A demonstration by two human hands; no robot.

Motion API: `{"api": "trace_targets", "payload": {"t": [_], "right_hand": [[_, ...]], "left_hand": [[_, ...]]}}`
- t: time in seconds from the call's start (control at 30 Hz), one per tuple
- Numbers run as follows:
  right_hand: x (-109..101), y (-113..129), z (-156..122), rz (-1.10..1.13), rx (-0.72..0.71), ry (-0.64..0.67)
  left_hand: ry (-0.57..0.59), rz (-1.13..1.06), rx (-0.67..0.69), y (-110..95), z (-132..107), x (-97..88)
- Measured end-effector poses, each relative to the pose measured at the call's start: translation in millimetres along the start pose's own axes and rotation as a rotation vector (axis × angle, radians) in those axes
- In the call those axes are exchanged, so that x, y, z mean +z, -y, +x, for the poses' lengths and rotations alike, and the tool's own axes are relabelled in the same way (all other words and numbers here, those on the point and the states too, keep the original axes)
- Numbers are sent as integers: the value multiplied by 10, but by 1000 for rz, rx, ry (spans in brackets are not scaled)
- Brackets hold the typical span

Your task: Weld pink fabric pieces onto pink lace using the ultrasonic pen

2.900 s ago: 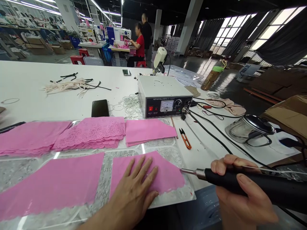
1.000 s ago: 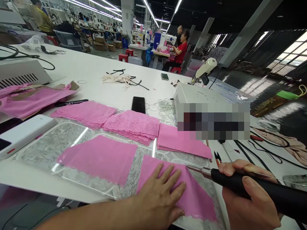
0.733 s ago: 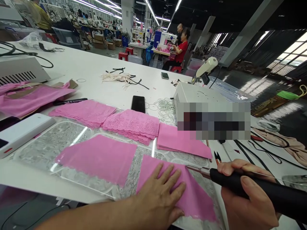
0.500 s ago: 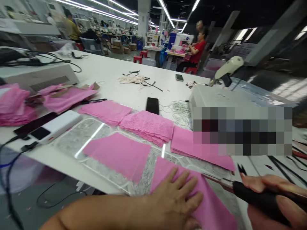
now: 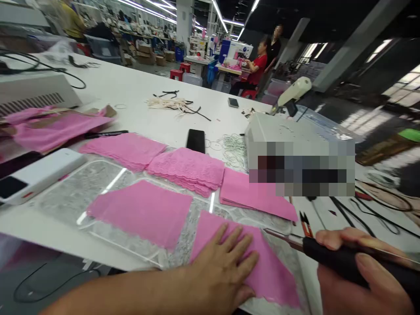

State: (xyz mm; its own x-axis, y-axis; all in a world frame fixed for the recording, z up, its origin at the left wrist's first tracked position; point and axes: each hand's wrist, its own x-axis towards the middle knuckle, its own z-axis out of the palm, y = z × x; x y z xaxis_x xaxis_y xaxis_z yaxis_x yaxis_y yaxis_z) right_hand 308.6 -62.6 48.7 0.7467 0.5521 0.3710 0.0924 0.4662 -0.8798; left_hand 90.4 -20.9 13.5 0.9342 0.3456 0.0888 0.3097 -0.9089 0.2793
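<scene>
My left hand [image 5: 223, 267] lies flat with fingers spread on a pink fabric piece [image 5: 272, 275] near the table's front edge. My right hand [image 5: 354, 271] is wrapped round a black-handled tool [image 5: 331, 256]; its metal tip [image 5: 277, 235] touches the fabric's far right edge. A second pink piece [image 5: 141, 210] lies to the left on a clear plate [image 5: 59, 197] over lace. Behind them lie stacks of pink lace pieces [image 5: 188, 168] and plain pink pieces [image 5: 249, 194].
A grey control box [image 5: 295, 140] stands right of centre, cables trailing from it. A black phone [image 5: 196, 140], white cord loops [image 5: 232, 148], small snips [image 5: 305, 218], a white device [image 5: 36, 175] and more pink fabric [image 5: 49, 129] lie around. Two people are at a sewing machine far back.
The view has swung left and back slightly since 2.9 s ago. My left hand stays pressed on the pink piece and the tool tip stays at its edge.
</scene>
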Motion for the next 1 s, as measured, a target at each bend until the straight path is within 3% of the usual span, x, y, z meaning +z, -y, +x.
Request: {"api": "trace_targets", "payload": {"t": [0.1, 0.77, 1.0], "right_hand": [[71, -31, -8, 1, -63, -40], [116, -76, -36, 0, -67, 41], [174, -55, -19, 6, -112, 68]], "left_hand": [[-34, -22, 5, 19, 11, 68], [-45, -41, 2, 23, 12, 88], [-96, 19, 21, 43, 12, 160]]}}
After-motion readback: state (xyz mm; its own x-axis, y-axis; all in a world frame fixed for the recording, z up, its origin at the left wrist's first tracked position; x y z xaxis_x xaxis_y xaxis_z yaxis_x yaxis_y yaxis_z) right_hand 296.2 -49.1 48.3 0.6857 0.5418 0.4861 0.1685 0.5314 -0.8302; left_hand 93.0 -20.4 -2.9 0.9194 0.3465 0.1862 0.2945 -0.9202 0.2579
